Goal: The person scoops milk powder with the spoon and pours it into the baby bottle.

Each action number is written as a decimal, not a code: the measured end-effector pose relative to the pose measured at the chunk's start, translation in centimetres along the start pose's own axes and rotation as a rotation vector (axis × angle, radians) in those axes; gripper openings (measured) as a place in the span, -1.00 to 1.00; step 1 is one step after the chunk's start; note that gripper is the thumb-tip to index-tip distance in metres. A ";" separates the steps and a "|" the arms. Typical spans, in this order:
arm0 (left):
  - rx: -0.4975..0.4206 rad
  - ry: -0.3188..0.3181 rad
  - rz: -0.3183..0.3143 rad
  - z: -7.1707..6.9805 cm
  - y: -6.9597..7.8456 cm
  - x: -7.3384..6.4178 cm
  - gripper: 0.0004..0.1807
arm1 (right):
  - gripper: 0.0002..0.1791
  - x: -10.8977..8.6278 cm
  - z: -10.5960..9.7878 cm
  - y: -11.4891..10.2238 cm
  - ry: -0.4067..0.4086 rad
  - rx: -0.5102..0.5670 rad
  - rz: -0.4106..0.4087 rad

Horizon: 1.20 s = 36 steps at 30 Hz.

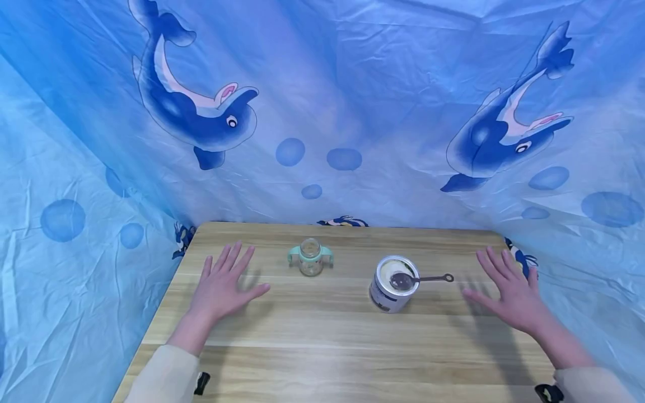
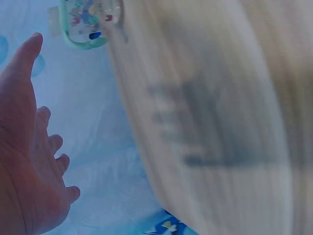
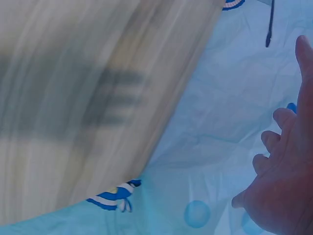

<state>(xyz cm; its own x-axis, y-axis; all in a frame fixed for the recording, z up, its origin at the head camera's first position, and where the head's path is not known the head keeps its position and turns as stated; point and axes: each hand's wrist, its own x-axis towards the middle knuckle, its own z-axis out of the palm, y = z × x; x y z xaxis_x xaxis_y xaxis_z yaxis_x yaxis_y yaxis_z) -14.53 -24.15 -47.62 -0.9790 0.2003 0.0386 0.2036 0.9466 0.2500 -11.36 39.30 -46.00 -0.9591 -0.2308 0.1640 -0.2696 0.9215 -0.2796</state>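
Observation:
My left hand (image 1: 221,288) hovers over the left part of the table with its fingers spread, holding nothing. To its right stands a small clear baby bottle (image 1: 311,266) without a lid, with mint-green side handles. My right hand (image 1: 511,294) is over the right side, fingers spread, also holding nothing. Left of it stands a milk powder can (image 1: 387,302), its top open and pale powder inside. A dark spoon (image 1: 402,281) lies across the can's rim, its handle pointing right. The left wrist view catches part of the bottle (image 2: 90,19); the right wrist view shows the spoon's handle (image 3: 270,29).
The light wooden table (image 1: 312,341) ends at a blue cloth backdrop (image 1: 322,101) printed with dolphins and bubbles. Cloth also hangs along the left and right sides. Both hands cast shadows on the tabletop.

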 end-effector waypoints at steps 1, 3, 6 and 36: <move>-0.001 -0.001 0.006 -0.2 0.2 0.3 0.19 | 0.13 0.2 -0.3 0.0 -0.001 -0.001 -0.008; 0.002 -0.003 0.022 -0.5 0.6 0.8 0.20 | 0.12 0.7 -0.7 -0.1 -0.009 0.002 -0.019; 0.006 -0.011 0.046 -1.0 1.3 1.6 0.21 | 0.10 1.5 -1.4 -0.5 -0.024 0.000 -0.029; -0.019 -0.067 0.347 -2.2 13.1 7.3 0.27 | -0.05 5.0 -3.3 -3.8 -0.195 0.150 0.002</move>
<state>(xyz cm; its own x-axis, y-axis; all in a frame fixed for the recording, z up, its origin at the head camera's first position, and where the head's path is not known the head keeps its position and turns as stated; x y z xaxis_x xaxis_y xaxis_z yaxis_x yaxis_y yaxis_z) -19.04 -10.81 -41.91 -0.8483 0.5259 0.0613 0.5231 0.8146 0.2507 -14.82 35.69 -41.01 -0.9543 -0.2982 -0.0184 -0.2634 0.8688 -0.4193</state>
